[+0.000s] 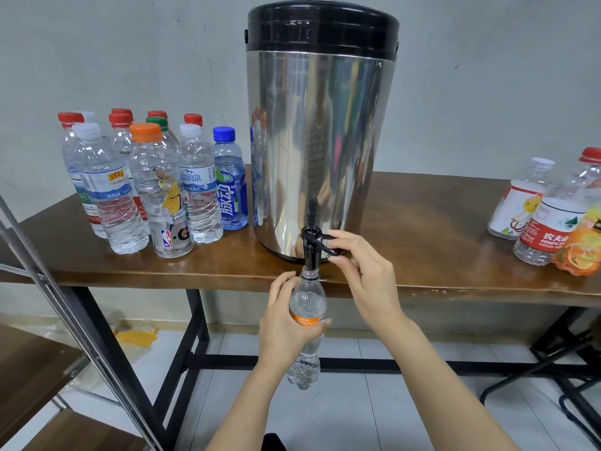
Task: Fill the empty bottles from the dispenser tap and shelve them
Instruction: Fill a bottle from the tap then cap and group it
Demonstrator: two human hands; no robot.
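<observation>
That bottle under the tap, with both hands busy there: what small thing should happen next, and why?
Probably keep the tap lever pressed and the bottle steady. The right hand has its fingers on the lever, the left hand holds the uncapped bottle with its mouth right under the spout, and the bottle does not look full yet.

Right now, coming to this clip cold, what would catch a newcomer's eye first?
The tall steel dispenser with its black lid dominates the middle of the wooden table. At its base, the right hand works the black tap while the left hand holds an uncapped orange-label bottle under the spout, below the table's edge. A cluster of capped bottles stands to the left; a few more bottles sit at the right.
</observation>
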